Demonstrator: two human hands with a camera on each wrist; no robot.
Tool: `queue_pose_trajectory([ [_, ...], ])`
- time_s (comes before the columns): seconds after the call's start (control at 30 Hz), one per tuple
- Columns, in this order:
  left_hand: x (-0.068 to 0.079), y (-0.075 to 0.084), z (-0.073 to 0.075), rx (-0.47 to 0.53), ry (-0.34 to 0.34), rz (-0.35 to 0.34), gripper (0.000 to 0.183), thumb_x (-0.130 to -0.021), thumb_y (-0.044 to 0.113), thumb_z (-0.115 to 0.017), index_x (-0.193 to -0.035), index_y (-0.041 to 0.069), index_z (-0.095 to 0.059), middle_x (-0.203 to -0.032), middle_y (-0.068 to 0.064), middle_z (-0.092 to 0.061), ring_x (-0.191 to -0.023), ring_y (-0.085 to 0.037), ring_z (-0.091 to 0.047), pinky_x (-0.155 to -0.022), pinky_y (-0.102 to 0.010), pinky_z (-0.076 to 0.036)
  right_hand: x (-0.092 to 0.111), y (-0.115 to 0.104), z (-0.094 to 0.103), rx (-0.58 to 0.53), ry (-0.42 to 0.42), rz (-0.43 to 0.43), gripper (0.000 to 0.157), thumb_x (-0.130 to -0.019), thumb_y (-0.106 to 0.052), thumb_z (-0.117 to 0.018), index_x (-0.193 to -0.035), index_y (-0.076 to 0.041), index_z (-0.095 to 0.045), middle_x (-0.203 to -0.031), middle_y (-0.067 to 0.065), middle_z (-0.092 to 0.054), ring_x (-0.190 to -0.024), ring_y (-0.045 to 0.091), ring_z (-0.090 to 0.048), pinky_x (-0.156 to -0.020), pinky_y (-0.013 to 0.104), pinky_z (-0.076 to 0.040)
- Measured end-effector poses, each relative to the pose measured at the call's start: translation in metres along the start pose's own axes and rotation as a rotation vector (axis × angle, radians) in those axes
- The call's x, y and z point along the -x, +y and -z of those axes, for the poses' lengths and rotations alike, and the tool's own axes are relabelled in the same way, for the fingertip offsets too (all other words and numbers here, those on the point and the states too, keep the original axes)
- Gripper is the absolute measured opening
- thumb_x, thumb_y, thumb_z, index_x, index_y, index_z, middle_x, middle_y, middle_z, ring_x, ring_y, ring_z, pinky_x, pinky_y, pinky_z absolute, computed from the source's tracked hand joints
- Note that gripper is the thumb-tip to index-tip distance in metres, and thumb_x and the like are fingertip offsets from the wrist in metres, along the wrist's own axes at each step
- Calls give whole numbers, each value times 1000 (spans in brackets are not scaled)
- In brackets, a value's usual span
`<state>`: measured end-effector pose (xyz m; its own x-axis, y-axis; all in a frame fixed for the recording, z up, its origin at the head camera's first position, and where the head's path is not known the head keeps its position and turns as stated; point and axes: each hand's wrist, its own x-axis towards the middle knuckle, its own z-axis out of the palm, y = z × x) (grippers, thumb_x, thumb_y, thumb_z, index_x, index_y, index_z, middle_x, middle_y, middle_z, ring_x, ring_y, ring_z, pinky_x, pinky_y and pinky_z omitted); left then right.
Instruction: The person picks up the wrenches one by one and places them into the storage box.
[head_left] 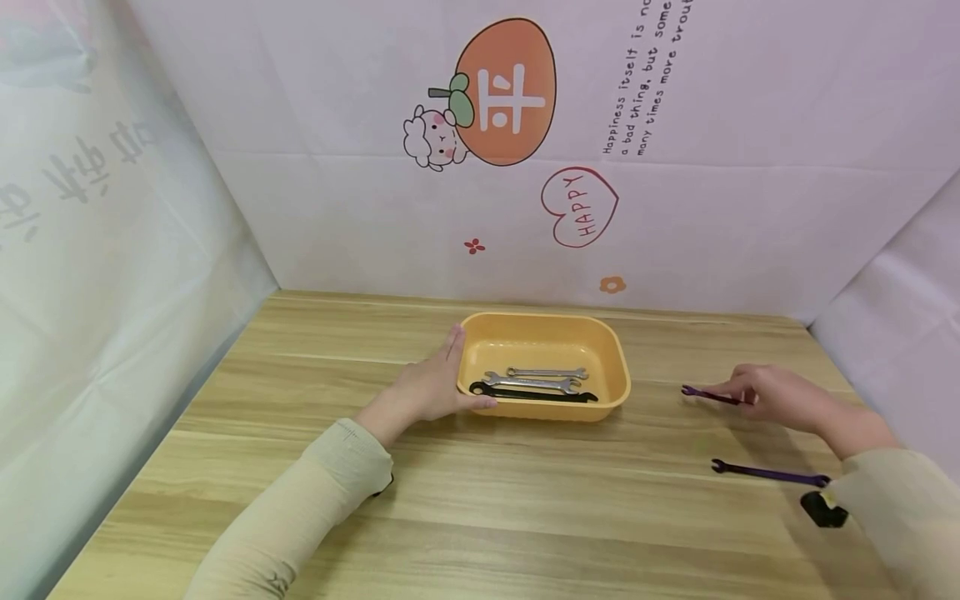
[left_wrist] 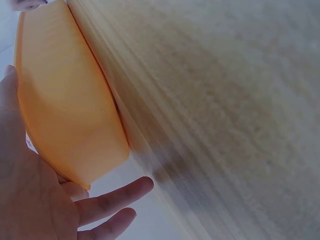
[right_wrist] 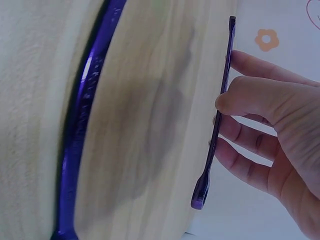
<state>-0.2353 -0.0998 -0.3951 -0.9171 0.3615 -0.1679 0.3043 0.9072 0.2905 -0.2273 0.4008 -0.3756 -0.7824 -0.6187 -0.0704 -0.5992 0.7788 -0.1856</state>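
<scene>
A yellow plastic box point(head_left: 547, 410) stands on the table and holds several wrenches. Silver wrenches point(head_left: 531, 382) lie inside it, with a black wrench point(head_left: 536, 395) along its near wall. My left hand point(head_left: 431, 385) holds the box's left end, thumb at the near side and a finger at the far left corner. Two straight fingers point(left_wrist: 112, 201) stand away from the box in the left wrist view. To the right of the box, my right hand point(head_left: 780, 398) pinches a dark purple wrench point(right_wrist: 218, 120) above the table. A second purple wrench point(head_left: 772, 475) lies on the table nearer me.
Wood-grain table top point(head_left: 525, 508) spreads around the box. A white printed cloth point(head_left: 360, 225) rises behind the table, and more cloth hangs at both sides. Near the right sleeve point(head_left: 900, 492) is a small black object point(head_left: 823, 510).
</scene>
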Motion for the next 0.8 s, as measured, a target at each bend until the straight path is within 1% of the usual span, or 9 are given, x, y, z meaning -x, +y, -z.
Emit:
queue_pose_trajectory([
  [0.17, 0, 0, 0, -16, 3, 0, 136, -77, 90, -55, -163, 8, 11, -170, -8, 6, -138, -35, -49, -61, -33, -50, -4, -5, 6, -6, -8, -12, 41, -81, 11, -78, -120, 1, -75, -83, -9, -56, -71, 2, -56, -59, 26, -48],
  [0.37, 0, 0, -1, -32, 13, -4, 134, -78, 89, -55, -164, 7, 7, -170, -9, 5, -137, -35, -50, -74, -42, -55, -7, -7, 15, -38, -9, -30, 42, -82, 12, -76, -123, 3, -73, -86, -7, -58, -73, 2, -55, -60, 26, -49],
  [0.43, 0, 0, -1, -31, 11, -2, 134, -78, 89, -55, -164, 7, 7, -171, -8, 5, -134, -35, -53, -73, -41, -54, -9, -9, 18, -41, -7, -31, 42, -82, 12, -75, -123, 2, -73, -85, -9, -57, -73, 1, -55, -61, 26, -49],
  [0.5, 0, 0, -1, -32, 8, 0, 134, -78, 89, -55, -164, 8, 6, -171, -8, 5, -131, -35, -56, -68, -39, -53, -10, -10, 21, -39, -2, -23, 43, -81, 13, -74, -123, 2, -73, -84, -10, -57, -73, 1, -55, -61, 26, -49],
  [0.6, 0, 0, -1, -34, 6, 0, 134, -77, 89, -54, -164, 7, 6, -171, -9, 5, -131, -35, -56, -63, -35, -50, -13, -12, 25, -35, 10, -11, 43, -81, 13, -73, -122, 3, -73, -84, -10, -57, -73, 0, -55, -61, 26, -50],
  [0.67, 0, 0, -1, -36, 7, -1, 134, -78, 89, -54, -164, 7, 5, -171, -9, 5, -134, -34, -54, -64, -35, -51, -15, -13, 27, -30, 15, -4, 42, -82, 13, -74, -122, 3, -73, -83, -9, -57, -73, 1, -56, -62, 26, -50],
  [0.8, 1, 1, 1, -36, 6, -3, 133, -78, 89, -54, -164, 7, 5, -171, -9, 5, -136, -35, -52, -72, -41, -54, -17, -15, 31, -30, 1, -18, 41, -84, 11, -74, -124, 2, -73, -85, -8, -58, -76, 4, -59, -62, 26, -51],
])
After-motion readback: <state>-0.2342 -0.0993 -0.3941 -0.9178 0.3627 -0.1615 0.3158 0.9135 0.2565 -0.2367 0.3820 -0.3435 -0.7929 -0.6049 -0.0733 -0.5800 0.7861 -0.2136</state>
